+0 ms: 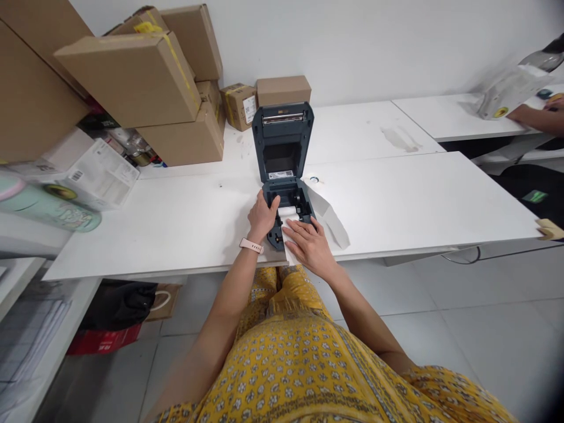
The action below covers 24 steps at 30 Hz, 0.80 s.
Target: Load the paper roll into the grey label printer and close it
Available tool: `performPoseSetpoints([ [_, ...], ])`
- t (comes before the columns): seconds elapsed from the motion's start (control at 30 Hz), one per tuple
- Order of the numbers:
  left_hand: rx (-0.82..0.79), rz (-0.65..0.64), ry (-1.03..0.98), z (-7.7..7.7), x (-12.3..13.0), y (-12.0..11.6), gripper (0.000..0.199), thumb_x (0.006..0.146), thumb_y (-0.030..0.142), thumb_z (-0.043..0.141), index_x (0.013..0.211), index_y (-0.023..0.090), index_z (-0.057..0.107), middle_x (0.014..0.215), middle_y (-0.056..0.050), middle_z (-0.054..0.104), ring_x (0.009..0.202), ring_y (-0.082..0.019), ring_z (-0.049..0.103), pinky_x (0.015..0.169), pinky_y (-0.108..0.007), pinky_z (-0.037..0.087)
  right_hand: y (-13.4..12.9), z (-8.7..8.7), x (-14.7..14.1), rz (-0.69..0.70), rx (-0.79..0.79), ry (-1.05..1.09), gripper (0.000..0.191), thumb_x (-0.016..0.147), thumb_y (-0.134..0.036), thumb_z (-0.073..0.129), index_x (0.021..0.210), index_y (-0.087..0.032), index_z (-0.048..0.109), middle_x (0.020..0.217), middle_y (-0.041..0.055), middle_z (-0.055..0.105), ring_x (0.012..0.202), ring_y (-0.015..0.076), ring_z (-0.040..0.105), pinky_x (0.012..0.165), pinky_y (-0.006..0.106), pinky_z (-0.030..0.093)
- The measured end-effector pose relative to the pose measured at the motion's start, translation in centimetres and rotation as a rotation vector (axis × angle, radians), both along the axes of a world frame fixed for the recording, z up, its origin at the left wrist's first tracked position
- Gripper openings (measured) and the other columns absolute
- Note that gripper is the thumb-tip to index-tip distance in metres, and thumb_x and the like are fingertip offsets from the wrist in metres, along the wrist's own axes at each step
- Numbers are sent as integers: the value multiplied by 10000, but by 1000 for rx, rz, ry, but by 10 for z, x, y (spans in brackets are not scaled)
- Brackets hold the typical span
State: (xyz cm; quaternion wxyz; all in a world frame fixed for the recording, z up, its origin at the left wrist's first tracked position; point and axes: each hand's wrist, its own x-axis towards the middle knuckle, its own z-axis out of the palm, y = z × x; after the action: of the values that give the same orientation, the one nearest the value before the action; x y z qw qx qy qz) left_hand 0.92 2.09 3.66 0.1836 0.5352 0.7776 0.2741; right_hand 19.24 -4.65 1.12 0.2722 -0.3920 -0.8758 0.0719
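Note:
A dark grey label printer (285,187) stands on the white table with its lid (282,134) raised. My left hand (262,217) grips the left side of the printer's base, its thumb over the rim. Inside the base sits a small white paper roll (288,211), partly covered by my fingers. A white paper strip (291,257) runs from it toward me and past the front of the printer. My right hand (312,247) lies on this strip with fingers stretched out. Beside the printer's right side, a loose, curled paper strip (335,224) rests on the table.
Cardboard boxes (132,76) are stacked at the back left, with smaller ones (283,91) behind the printer. A mint-green bottle (53,202) and a white box (94,173) stand at the left. The table's front edge (388,254) is close to me. Another person's arm (531,119) shows at far right.

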Motion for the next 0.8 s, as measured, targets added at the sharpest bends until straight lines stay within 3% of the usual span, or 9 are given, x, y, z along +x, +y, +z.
performPoseSetpoints([
  [0.1, -21, -49, -108, 1, 1, -9, 745, 1012, 548, 533, 1632, 176, 355, 1602, -196, 552, 1476, -376, 540, 1198, -522, 435, -1, -2, 0, -3, 1, 10, 368, 1092, -365, 513, 1388, -250, 700, 1528, 85, 641, 1369, 288, 636, 1255, 603, 335],
  [0.2, 20, -92, -279, -7, 6, -33, 916, 949, 475, 675, 1683, 176, 216, 1697, -195, 421, 1558, -338, 445, 1250, -481, 394, -9, -2, 2, 14, -5, 43, 338, 1082, -351, 527, 1340, -271, 729, 1472, 73, 691, 1339, 289, 659, 1252, 615, 334],
  [0.33, 91, -72, -549, -31, 16, -80, 1028, 902, 470, 748, 1696, 219, 144, 1694, -180, 427, 1531, -306, 485, 1249, -460, 409, -6, 16, 10, -2, -7, 203, 317, 1088, -341, 485, 1101, -308, 800, 1136, 28, 842, 1097, 247, 763, 1250, 577, 360],
  [0.4, 120, -79, -653, -41, 20, -98, 1065, 886, 501, 768, 1698, 248, 128, 1697, -170, 423, 1532, -296, 482, 1257, -451, 404, 18, 41, 14, -104, 38, 327, 392, 1109, -390, 405, 1091, -291, 783, 1111, 45, 834, 1104, 250, 756, 1233, 556, 394],
  [0.5, 139, -95, -725, -48, 23, -109, 1088, 871, 521, 781, 1699, 278, 120, 1700, -164, 416, 1536, -299, 475, 1264, -467, 398, 90, 93, 12, -235, 128, 513, 562, 1126, -528, 217, 1356, -270, 660, 1386, 91, 725, 1377, 263, 616, 1231, 534, 417],
  [0.6, 150, -113, -768, -48, 21, -109, 1131, 833, 514, 819, 1699, 269, 133, 1696, -170, 421, 1538, -310, 468, 1267, -473, 398, 173, 146, -4, -140, 54, 609, 696, 1086, -680, 134, 1569, -292, 450, 1679, 55, 467, 1583, 235, 386, 1298, 484, 346],
  [0.67, 142, -130, -822, -48, 19, -109, 1163, 811, 517, 839, 1700, 262, 134, 1687, -172, 435, 1528, -312, 480, 1259, -470, 409, 209, 170, -16, -44, -81, 542, 802, 1049, -755, 94, 1547, -256, 476, 1617, 81, 538, 1553, 279, 430, 1264, 523, 383],
  [0.73, 135, -145, -880, -50, 18, -111, 1177, 801, 534, 842, 1701, 257, 135, 1664, -178, 468, 1498, -312, 517, 1241, -474, 430, 221, 179, -22, 38, -188, 464, 887, 1026, -786, 49, 1466, -210, 560, 1492, 102, 645, 1460, 298, 531, 1223, 534, 427],
  [0.8, 139, -163, -916, -52, 18, -114, 1175, 802, 556, 834, 1701, 260, 138, 1652, -184, 483, 1473, -305, 544, 1228, -476, 444, 206, 174, -21, 61, -184, 446, 897, 1030, -771, 24, 1376, -209, 631, 1419, 94, 692, 1376, 262, 591, 1215, 485, 439],
])
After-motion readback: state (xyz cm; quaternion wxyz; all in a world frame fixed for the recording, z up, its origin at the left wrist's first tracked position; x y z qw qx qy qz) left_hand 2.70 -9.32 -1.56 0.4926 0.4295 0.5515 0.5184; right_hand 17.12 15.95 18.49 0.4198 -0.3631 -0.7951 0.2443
